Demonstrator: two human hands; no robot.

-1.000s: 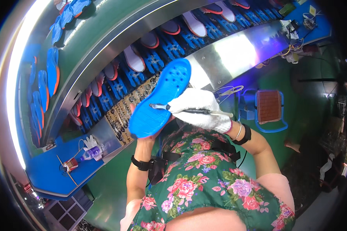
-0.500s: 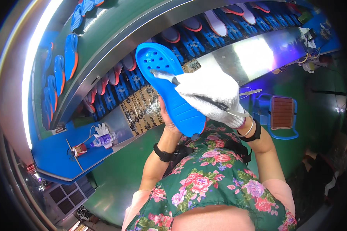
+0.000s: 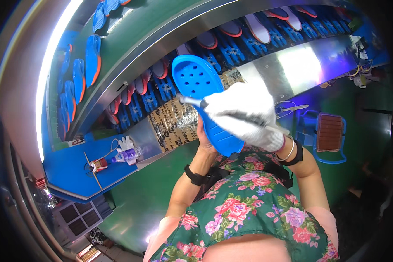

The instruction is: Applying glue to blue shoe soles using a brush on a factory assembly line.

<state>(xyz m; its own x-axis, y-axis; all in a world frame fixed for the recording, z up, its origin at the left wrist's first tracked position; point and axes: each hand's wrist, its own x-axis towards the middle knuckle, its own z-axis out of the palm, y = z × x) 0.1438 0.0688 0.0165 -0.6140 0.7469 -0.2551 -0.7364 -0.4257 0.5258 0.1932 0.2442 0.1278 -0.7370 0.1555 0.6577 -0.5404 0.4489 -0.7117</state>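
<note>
A blue shoe sole (image 3: pixel 225 134), with a cluster of small holes in its raised-rim end, is held tilted in front of my floral apron. My bare left hand (image 3: pixel 203 136) grips its left side from beneath; most of its fingers are hidden behind the sole. Over the sole, my right hand (image 3: pixel 245 114) wears a white knit glove and is closed round a slim brush (image 3: pixel 191 101). The brush's pale tip lies at the left edge of the sole, just below the holes; I cannot tell whether it touches.
Beyond the sole runs a conveyor (image 3: pixel 231 50) carrying grey, red-edged shoe parts on blue holders. Blue soles (image 3: pixel 93 61) lie on the green upper shelf. A blue side table (image 3: pixel 70 163) bears a bottle (image 3: pixel 125 155) and a white glove. A brown-seated chair (image 3: pixel 329 132) stands at right.
The brush has moved off the area of the holes, toward me and to the sole's left edge. The whole view has shifted a little. Both hands keep their holds.
</note>
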